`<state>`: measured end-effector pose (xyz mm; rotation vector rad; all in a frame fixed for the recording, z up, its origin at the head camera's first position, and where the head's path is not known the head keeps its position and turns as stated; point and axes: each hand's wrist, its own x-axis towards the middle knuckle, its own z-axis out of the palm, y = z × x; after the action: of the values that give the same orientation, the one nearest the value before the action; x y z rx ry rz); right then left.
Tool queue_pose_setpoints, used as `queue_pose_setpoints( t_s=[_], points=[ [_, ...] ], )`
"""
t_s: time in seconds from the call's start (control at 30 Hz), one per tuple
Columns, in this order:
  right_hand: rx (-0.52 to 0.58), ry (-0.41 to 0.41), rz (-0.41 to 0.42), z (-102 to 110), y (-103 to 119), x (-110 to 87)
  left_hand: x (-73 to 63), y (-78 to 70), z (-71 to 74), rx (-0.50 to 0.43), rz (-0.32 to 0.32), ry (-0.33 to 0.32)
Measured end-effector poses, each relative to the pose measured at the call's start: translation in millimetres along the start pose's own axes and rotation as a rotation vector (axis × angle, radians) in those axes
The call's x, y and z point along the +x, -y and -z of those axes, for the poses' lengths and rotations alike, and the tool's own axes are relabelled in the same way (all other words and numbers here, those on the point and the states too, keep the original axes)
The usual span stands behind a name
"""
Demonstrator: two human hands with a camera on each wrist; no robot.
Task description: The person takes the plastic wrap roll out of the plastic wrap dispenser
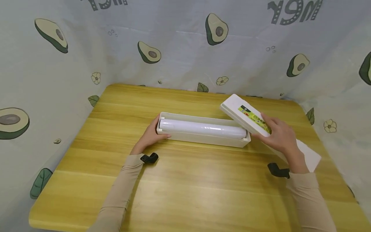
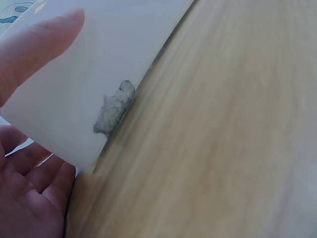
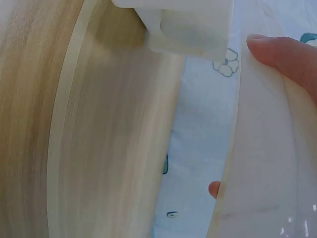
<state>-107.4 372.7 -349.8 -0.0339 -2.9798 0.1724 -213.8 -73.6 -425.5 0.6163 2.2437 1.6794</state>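
A long white cling film box lies on the table, its top uncovered. Inside it rests a shiny roll of cling film. My left hand grips the box's left end, thumb on the front wall and fingers round the end. In the left wrist view a grey torn-looking patch shows on the box wall. My right hand holds the long white lid, which has a green and yellow label. The lid slants above the box's right end; the right wrist view shows thumb and a fingertip at its edges.
The wooden table has rounded corners. A pale curtain printed with avocados surrounds its back and sides. Black wrist cameras sit on both wrists, at the cuffs of the beige sleeves.
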Motion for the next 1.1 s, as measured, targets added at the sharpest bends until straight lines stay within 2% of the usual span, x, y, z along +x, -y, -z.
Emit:
queue_pose_setpoints(
  t_s=[0.17, 0.37, 0.6, 1.1],
  points=[
    [-0.006, -0.005, -0.011, 0, -3, 1.7, -2.4, 0.6, 1.5, 0.008, 0.018, -0.012],
    [-0.010, 0.000, -0.037, 0, -8, 2.0, -3.0, -0.7, 2.1, 0.007, 0.008, -0.011],
    [-0.006, 0.020, -0.104, -1, -13, 0.6, -1.7, -1.3, 1.6, -0.016, -0.006, 0.010],
    [-0.030, 0.048, -0.195, -3, -25, -3.5, -0.7, -2.0, -1.1, -0.011, -0.010, 0.009]
  ],
)
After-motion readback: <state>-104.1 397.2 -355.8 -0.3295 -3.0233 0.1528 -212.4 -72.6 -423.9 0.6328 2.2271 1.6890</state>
